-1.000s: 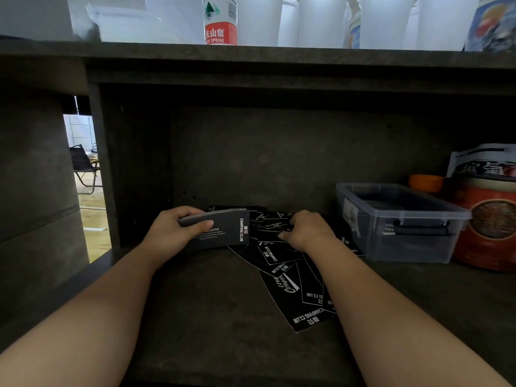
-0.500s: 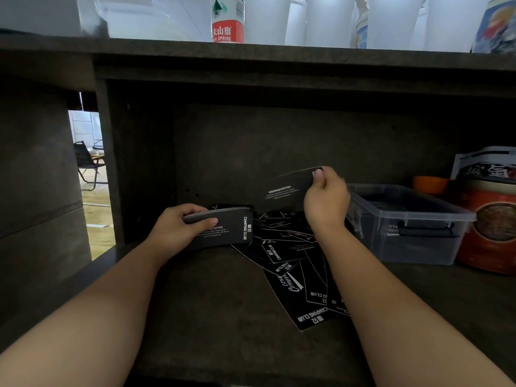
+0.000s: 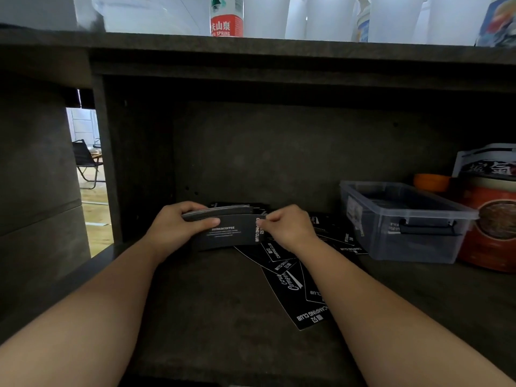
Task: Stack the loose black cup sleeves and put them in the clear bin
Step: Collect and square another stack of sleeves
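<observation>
My left hand grips a stack of flat black cup sleeves at its left end, held on edge just above the shelf. At the stack's right end my right hand pinches the front sleeve against it. Several loose black sleeves with white lettering lie scattered on the shelf below and to the right of the hands. The clear bin stands to the right, lidless, with dark sleeves lying inside it.
All of this sits inside a dark shelf compartment with a low board overhead. A red tin and an orange object crowd the bin's right side. Bottles and white cups stand on the top board.
My right hand picked a sleeve off the pile, lifted it, then brought it left and down onto the front of the stack in my left hand.
</observation>
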A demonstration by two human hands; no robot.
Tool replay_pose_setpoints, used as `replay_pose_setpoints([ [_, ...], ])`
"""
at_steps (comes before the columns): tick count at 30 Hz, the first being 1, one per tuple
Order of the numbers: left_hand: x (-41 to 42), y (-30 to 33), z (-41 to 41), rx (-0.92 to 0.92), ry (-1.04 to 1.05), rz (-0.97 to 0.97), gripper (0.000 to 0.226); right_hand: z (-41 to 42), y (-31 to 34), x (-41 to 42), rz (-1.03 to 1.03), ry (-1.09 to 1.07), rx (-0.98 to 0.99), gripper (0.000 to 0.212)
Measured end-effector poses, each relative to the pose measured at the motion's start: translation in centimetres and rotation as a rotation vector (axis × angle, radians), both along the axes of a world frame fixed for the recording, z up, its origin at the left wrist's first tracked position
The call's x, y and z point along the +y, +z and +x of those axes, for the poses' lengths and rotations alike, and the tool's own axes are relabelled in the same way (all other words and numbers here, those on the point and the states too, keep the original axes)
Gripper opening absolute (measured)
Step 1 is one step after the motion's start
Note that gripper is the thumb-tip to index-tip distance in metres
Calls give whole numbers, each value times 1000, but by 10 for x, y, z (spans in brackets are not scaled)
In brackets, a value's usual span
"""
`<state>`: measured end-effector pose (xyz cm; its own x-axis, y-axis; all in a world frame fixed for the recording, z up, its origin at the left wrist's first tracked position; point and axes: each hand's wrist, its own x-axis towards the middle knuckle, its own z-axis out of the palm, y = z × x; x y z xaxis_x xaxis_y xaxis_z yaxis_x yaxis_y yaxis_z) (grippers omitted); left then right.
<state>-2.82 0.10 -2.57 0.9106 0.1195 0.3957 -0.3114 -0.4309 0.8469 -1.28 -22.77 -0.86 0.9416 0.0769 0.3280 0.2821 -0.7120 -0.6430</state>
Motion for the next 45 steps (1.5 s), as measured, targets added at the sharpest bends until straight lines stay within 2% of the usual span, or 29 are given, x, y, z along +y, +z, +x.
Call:
replay_pose_setpoints([
  [3,0,0,-1,7,6,28,24,-2,4,-4,-22,35,14,14],
  [5,-1,0,-1,-9,7,34,20,3,7,-15,-16,-53,17,35],
  [7,-2,0,-2,-31,15,31,13,10,8,-26,-145,-192,53,51],
  [9,-3,0,-2,-42,14,29,7,13,6,-34,-306,-267,182,61],
  [11,-2,0,-2,-41,13,36,4,12,7,-38,-354,-277,289,66],
  [15,-1,0,-1,-46,17,37,3,7,18,-38,-385,-318,234,66],
  [17,-2,-1,-1,-51,14,32,3,5,19,-36,-368,-307,213,58],
  [21,0,-2,1,-46,13,34,5,-4,24,-31,-231,-320,-2,26],
  [24,1,-2,2,-36,13,32,8,-7,29,-31,-80,-352,-266,18],
  [27,0,-1,1,-34,14,36,7,-7,30,-27,284,-268,-319,15],
  [31,0,-3,2,-38,16,37,10,2,34,-22,939,-75,-220,13],
  [33,2,-3,3,-40,19,29,11,4,36,-27,1111,-37,-230,13],
  [36,2,-3,2,-40,19,36,10,7,33,-33,1180,-73,-206,17],
  [39,1,-2,3,-47,30,43,11,10,27,-30,1207,-86,-92,7],
  [45,1,-3,3,-46,38,50,15,15,25,-30,1219,-100,-19,9],
])
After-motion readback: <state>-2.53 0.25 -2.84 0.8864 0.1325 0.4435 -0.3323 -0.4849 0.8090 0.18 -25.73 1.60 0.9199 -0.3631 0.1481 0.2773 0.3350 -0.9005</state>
